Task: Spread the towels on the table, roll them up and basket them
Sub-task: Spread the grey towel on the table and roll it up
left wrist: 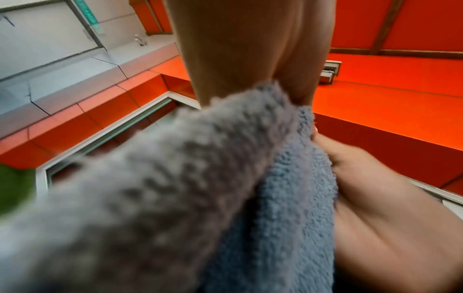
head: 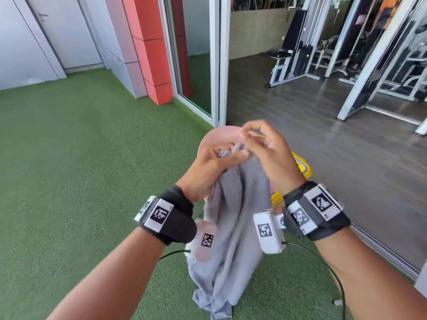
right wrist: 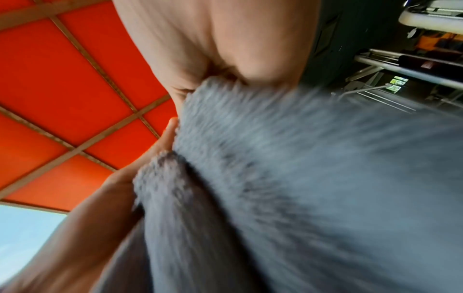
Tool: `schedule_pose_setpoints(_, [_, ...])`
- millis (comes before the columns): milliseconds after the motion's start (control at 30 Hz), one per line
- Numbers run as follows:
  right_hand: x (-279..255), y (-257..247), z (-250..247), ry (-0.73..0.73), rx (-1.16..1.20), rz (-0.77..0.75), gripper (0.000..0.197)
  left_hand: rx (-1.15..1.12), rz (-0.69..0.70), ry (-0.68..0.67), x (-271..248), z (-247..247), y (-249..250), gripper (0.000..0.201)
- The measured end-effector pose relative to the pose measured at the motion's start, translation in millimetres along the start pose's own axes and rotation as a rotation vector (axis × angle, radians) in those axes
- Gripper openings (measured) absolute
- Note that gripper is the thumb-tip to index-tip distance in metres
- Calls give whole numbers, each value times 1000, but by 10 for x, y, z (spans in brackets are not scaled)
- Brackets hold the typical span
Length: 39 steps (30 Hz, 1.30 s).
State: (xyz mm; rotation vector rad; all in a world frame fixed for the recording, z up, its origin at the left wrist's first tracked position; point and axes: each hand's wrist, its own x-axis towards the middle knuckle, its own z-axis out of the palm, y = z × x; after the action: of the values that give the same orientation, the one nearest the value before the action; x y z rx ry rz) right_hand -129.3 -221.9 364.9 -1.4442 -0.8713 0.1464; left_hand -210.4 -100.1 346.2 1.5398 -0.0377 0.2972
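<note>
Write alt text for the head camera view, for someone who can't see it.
Two hands hold a grey towel up by its top edge, the left hand gripping it and the right hand pinching it, so it hangs bunched over green artificial turf. Behind it show a pink round table and a yellow basket.

No legible text (only coded tags)

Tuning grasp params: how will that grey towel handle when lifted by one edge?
Likely floppy: the grey towel hangs in long folds below the left hand and right hand. Probably grippy, not slippery: its looped pile shows at the left wrist. Probably light, since a fingertip grip holds it.
</note>
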Motion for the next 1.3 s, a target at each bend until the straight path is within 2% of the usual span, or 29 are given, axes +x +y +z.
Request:
schedule_pose_setpoints(100, [-261, 262, -81, -33, -95, 99, 20, -108, 44, 159, 107, -220, 79, 17])
schedule_pose_setpoints(167, [-435, 396, -147, -44, -130, 118, 25, -156, 60, 276, 158, -367, 116, 29])
schedule_pose_setpoints(233, [-466, 378, -172, -9, -127, 97, 22, -122, 58, 306, 148, -330, 72, 32])
schedule_pose_setpoints(267, [-421, 329, -171, 17, -117, 77, 19, -44, 31, 257, 128, -250, 11, 31])
schedule_pose_setpoints(300, [-355, 264, -158, 42, -93, 56, 14, 8, -18, 150, 99, -150, -72, 34])
schedule_pose_setpoints(367, [-236, 165, -134, 65, -43, 39, 6, -53, -122, -45, 28, 62, -170, 37])
schedule_pose_setpoints(433, [-219, 176, -139, 59, -46, 57, 4, -171, -115, -21, 31, 125, -163, 29])
schedule_pose_setpoints(467, [-261, 226, -166, 45, -62, 81, 4, -210, -100, 20, 60, 89, -119, 17])
schedule_pose_setpoints(567, [-495, 386, -301, -4, -177, 154, 14, -254, -47, 118, 194, -169, 17, 27])
schedule_pose_setpoints(667, [-678, 406, -465, 27, -141, 213, 22, -168, -38, 180, 295, -341, 35, 23])
schedule_pose_setpoints(733, [-696, 340, -548, 32, -121, 200, 22, -28, -63, 115, 321, -229, -60, 27])
schedule_pose_setpoints(800, [-657, 269, -586, 16, -155, 169, 17, 73, -100, -131, 305, 53, -202, 40])
schedule_pose_setpoints(867, [-633, 249, -636, 32, -160, 157, 12, 65, -164, -324, 279, 354, -318, 35])
schedule_pose_setpoints(933, [-692, 276, -759, 87, -139, 185, 12, -2, -196, -350, 324, 537, -399, 26])
schedule_pose_setpoints(1033, [-987, 371, -1089, 93, -213, 319, 12, -72, -226, -288, 450, 634, -437, 18])
schedule_pose_setpoints(1133, [-1347, 489, -1478, 26, -390, 467, 36, -12, -231, -263, 599, 692, -488, 8])
schedule_pose_setpoints(1233, [-1516, 562, -1865, -22, -478, 582, 39, 125, -210, -343, 697, 798, -550, 6])
schedule_pose_setpoints(1300, [-1542, 606, -2125, -41, -494, 660, 39, 148, -211, -340, 736, 895, -610, 2])
